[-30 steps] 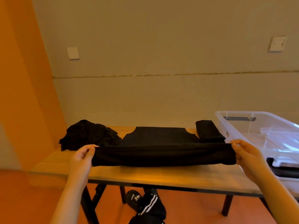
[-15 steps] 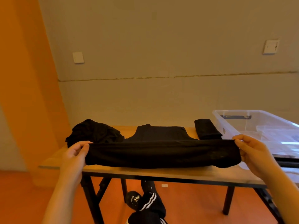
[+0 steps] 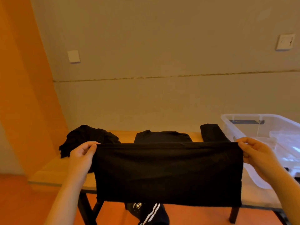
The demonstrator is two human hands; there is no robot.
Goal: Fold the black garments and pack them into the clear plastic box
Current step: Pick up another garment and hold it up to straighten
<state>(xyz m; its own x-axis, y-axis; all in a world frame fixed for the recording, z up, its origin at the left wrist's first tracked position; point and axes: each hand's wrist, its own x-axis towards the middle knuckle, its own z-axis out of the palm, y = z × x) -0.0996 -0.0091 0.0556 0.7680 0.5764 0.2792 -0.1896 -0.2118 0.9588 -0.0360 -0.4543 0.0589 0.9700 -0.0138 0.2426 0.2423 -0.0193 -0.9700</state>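
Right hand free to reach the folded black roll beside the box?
Probably not yet: the right hand pinches the held garment, which hangs before the folded roll; nothing else blocks it.

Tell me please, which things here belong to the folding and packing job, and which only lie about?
Job: held black garment, pinched by left hand and right hand; crumpled black pile; folded black piece; clear plastic box.

Lying about: wooden table; wall switches.

Both hands raised, arms apart

Left hand (image 3: pixel 81 157) at lower left and right hand (image 3: pixel 258 153) at lower right each pinch a top corner of the black garment (image 3: pixel 168 172).
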